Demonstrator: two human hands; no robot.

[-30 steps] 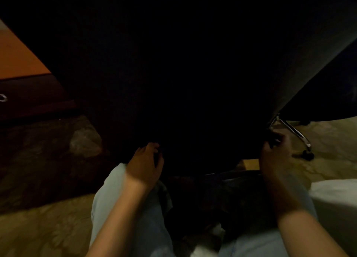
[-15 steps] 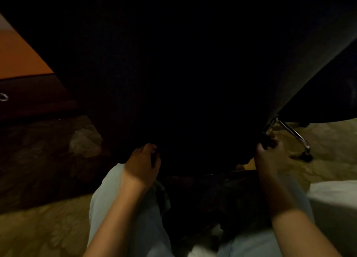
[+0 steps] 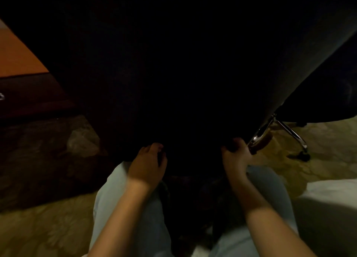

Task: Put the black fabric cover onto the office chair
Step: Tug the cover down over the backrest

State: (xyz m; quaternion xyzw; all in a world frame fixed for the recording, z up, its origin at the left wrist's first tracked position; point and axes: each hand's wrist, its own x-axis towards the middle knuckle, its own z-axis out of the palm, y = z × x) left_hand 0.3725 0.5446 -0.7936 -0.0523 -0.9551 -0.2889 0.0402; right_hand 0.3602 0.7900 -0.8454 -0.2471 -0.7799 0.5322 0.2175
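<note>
The black cover (image 3: 173,73) filled the upper and middle frame, stretched over the chair (image 3: 326,102) as one broad dark sheet, its weave lost in the dim light except for a greyer band toward 2 o'clock. Its lower hem hung at about 6 o'clock from the frame's centre, and both hands met it there. The left hand (image 3: 147,164) lay at 7 o'clock of the hem, knuckles up, its grip clamped on the cloth with the fingertips tucked under the edge. The right hand (image 3: 236,156) sat at 5 o'clock of the hem, near the left one, its grip likewise clamped on a bunched fold of cover, thumb over the top. Just beside the right hand, at its 2 o'clock, a chrome leg (image 3: 289,131) of the chair base came out from under the cloth and ran down to a dark caster (image 3: 302,157) on the floor (image 3: 48,227), which carried a pale patterned carpet. The person's legs in light jeans (image 3: 123,198) stood below the hands, a forearm crossing each. At 9 o'clock an orange worktop (image 3: 17,59) showed above a dark front with a small metal pull (image 3: 1,96) at the frame's edge. A crumpled pale wrapper (image 3: 81,140) lay on the floor at 8 o'clock of the cover; what it was could not be told. A white, soft-looking mass (image 3: 328,198) filled the 4 o'clock corner.
</note>
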